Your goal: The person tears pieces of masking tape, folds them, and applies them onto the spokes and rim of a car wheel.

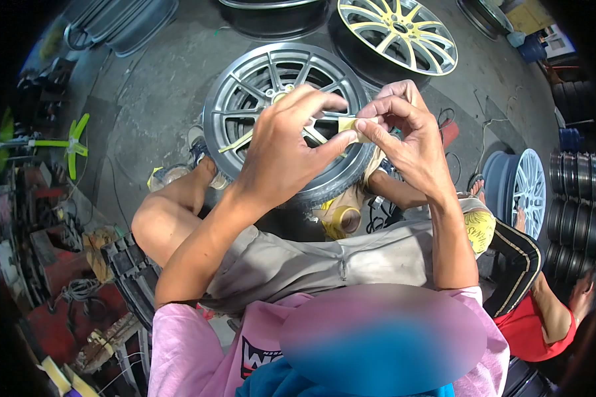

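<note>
My right hand [409, 135] pinches a small piece of yellow masking tape [346, 124] between thumb and fingers. My left hand [281, 145] is beside it, fingers apart and curved, its thumb tip close to the tape; whether they touch I cannot tell. Below both hands lies a grey multi-spoke wheel [210, 122] with a tire around it. A yellow tape strip [236, 142] covers part of one spoke, and more yellow shows near the hub. Between my legs is a roll of yellow tape [346, 220].
Another wheel, its spokes yellow [400, 28], leans beyond mine. A pale blue-grey wheel [528, 192] stands at right, near a person in a red shirt [533, 331]. Stacked dark rims [566, 212] line the right side. A green fan [75, 145] is at left.
</note>
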{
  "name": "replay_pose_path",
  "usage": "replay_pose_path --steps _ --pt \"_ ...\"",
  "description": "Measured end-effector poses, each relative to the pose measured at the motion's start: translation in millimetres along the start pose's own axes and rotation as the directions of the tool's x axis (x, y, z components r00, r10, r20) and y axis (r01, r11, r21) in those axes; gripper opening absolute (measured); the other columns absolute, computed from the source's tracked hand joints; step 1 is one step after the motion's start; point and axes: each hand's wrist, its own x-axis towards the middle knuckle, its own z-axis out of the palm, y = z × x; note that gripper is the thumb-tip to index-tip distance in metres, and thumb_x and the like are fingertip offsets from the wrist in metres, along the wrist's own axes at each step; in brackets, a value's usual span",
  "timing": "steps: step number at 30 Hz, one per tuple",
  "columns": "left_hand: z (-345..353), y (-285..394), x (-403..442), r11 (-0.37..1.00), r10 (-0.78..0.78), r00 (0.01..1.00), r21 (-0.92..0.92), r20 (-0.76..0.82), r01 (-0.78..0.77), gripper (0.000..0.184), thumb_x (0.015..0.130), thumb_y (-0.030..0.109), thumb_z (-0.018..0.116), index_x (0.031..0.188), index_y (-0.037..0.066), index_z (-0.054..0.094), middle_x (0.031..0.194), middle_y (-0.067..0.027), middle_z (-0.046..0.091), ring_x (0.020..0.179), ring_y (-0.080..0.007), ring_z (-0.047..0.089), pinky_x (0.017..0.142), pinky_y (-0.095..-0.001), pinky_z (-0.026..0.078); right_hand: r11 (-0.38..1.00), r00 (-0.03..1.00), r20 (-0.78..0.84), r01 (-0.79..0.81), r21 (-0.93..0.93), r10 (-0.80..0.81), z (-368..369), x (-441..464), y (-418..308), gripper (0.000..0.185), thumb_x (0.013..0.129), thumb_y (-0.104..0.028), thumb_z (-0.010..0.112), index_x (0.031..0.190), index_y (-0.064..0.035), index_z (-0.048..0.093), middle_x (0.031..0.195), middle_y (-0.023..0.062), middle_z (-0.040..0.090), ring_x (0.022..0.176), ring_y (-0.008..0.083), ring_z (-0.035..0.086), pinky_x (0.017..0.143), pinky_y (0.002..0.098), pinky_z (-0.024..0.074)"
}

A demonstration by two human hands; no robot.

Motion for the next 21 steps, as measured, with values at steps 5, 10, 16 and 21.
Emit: replay_pose_path --steps 5,10,16,21 --pt "1.3 -5.8 -10.4 0.84 -0.329 0.893 -0.335 0.308 0.426 0.016 0.091 0.004 0.073 0.105 -0.003 0.069 0.094 -0.0048 0.072 0.083 -0.0092 0.068 0.073 -0.0218 0.054 0.998 0.997 0.056 0.058 -0.017 -0.057 -1.2 2.5 5.1 0.018 0.087 -0.013 0.08 0.1 -0.0015 0.074 0.106 0.0063 0.063 0.086 0.0081 0.056 0.075 0.0243 0.048" --pt "-4.2 -15.3 -9.4 0.652 -0.403 0.832 -0.518 0.382 0.554 0.02 0.095 0.004 0.07 0.111 -0.006 0.065 0.099 -0.0081 0.072 0.088 -0.0078 0.068 0.077 -0.0206 0.054 0.84 0.938 0.252 -0.328 0.431 0.237 -0.7 -1.7 8.0 0.019 0.095 -0.01 0.074 0.109 -0.0011 0.066 0.096 0.0031 0.07 0.083 0.01 0.065 0.075 0.0242 0.0527" --pt "-8.7 -16.2 -10.5 0.564 -0.387 0.808 -0.58 0.444 0.588 0.021 0.096 0.005 0.068 0.114 -0.006 0.064 0.103 -0.01 0.072 0.09 -0.0112 0.069 0.08 -0.0246 0.057 0.79 0.946 0.233 -0.317 0.524 0.225 3.4 -0.8 5.2 0.016 0.099 -0.009 0.069 0.111 0.0014 0.069 0.098 0.0041 0.07 0.085 0.0078 0.064 0.076 0.0238 0.0529" --pt "-16.0 -12.0 -5.9 0.396 -0.439 0.759 -0.655 0.481 0.644 0.027 0.099 0.011 0.065 0.119 -0.006 0.064 0.105 -0.0124 0.072 0.09 -0.0147 0.07 0.082 -0.0297 0.059 0.86 0.984 0.166 -0.14 0.49 0.065 5.7 -3.3 7.8 0.011 0.099 -0.005 0.063 0.102 0.0022 0.072 0.101 0.0053 0.067 0.089 0.0092 0.062 0.079 0.0241 0.0518"
